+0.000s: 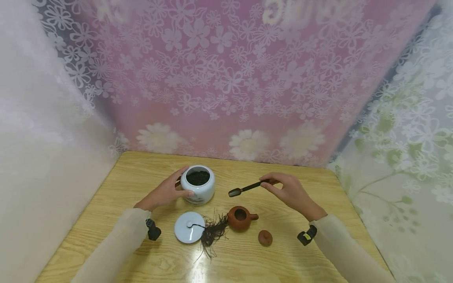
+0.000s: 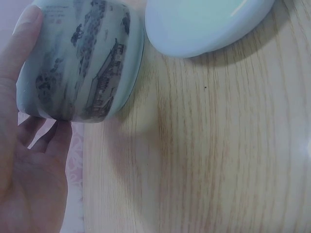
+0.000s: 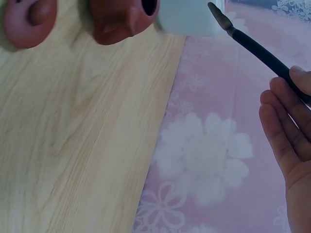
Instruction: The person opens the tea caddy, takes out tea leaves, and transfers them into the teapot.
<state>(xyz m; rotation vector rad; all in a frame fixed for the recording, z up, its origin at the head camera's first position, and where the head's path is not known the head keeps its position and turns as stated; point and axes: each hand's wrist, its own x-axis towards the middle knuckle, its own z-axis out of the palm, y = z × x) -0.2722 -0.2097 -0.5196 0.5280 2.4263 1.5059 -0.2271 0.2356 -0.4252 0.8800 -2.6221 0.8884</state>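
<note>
A white porcelain jar (image 1: 204, 192) with a landscape painting on its side holds dark loose tea leaves (image 1: 198, 178). My left hand (image 1: 165, 192) grips it from the left, thumb on the near side and fingers behind, as the left wrist view also shows. Between thumb and fingertips, my right hand (image 1: 289, 192) pinches the dark handle of a tea scoop (image 1: 250, 186). The scoop's bowl points left toward the jar, raised above the table. Below it stands a small brown clay teapot (image 1: 235, 225), uncovered, its handle to the right.
The jar's white lid (image 1: 185, 232) lies nearer me, knob up, with a dark stringy tassel (image 1: 213, 232) trailing toward the teapot. To the teapot's right sits its round clay lid (image 1: 265, 238). A floral cloth (image 1: 226, 86) hangs behind the wooden table (image 1: 301, 259).
</note>
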